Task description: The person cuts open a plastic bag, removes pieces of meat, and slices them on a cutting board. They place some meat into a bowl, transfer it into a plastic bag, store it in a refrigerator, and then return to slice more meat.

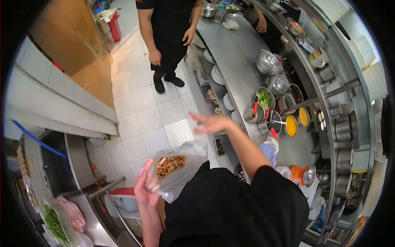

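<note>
The left hand (145, 185) is gripping a clear plastic bag of fried food (173, 169). The right hand (212, 123) is hovering open and empty beside the steel counter (234, 57)

open tiled floor (152, 119) ahead; steel counter (234, 61) crowded with bowls (268, 62) blocks the right

White tiled floor (144, 111) runs beside the long steel table (234, 61); a wooden wall panel (70, 41) faces it across the aisle.

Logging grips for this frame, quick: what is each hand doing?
Left hand: closed on a clear plastic bag of fried food.
Right hand: open, fingers spread, holding nothing, raised above the floor.
</note>
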The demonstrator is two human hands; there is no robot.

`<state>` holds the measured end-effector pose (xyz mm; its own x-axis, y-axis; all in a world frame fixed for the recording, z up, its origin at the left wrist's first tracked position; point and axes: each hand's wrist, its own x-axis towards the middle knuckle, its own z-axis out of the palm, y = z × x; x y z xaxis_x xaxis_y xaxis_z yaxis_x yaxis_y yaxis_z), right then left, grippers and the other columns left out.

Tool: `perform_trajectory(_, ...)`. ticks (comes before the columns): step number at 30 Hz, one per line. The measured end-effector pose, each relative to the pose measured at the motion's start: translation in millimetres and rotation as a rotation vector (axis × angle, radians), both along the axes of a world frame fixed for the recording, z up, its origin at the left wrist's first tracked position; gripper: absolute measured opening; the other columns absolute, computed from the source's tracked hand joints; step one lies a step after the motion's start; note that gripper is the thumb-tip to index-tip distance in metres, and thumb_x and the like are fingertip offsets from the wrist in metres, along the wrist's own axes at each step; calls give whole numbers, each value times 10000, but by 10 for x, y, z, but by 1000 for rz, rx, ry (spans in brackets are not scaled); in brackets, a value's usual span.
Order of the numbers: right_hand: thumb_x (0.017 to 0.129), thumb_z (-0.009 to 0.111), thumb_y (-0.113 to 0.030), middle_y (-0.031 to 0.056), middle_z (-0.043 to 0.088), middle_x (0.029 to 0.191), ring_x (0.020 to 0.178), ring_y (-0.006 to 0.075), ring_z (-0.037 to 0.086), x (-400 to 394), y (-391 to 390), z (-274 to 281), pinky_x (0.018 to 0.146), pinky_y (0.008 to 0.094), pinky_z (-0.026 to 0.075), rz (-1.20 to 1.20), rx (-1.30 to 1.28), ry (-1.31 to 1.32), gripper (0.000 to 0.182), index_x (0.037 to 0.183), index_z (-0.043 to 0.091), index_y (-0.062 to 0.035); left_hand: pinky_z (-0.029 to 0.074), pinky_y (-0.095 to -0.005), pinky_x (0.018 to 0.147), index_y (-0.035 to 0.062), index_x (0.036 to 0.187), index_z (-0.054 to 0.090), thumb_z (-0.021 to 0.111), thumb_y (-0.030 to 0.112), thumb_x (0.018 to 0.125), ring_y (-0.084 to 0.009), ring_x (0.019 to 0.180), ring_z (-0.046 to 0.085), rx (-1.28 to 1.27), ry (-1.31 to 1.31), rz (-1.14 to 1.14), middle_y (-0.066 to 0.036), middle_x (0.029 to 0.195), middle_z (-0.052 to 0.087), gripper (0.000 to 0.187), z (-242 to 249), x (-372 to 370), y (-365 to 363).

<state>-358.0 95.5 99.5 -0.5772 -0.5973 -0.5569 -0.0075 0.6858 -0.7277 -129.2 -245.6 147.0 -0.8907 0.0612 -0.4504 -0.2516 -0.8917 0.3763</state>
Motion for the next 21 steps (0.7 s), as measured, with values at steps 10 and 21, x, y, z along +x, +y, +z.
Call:
perform_trajectory(10,816,781,-228,259,752,1160,1098,428,728,1208,-98,-994,949,467,581,-720,245,260,644,1416,630,-52,412,-194,610,-34,1569,475,594,104,1036,-53,695,472,-106,-102,-374,34,906,551,563,126,-1060,-120)
perform_trajectory(21,1018,564,-62,20,628,936,704,134,546,1026,34,-1057,667,332,515,-1892,-1021,-331,352,1353,664,-32,481,-223,730,-12,1582,473,629,-65,905,-88,867,585,-457,14,-787,-16,1081,650,696,-845,-2181,-239)
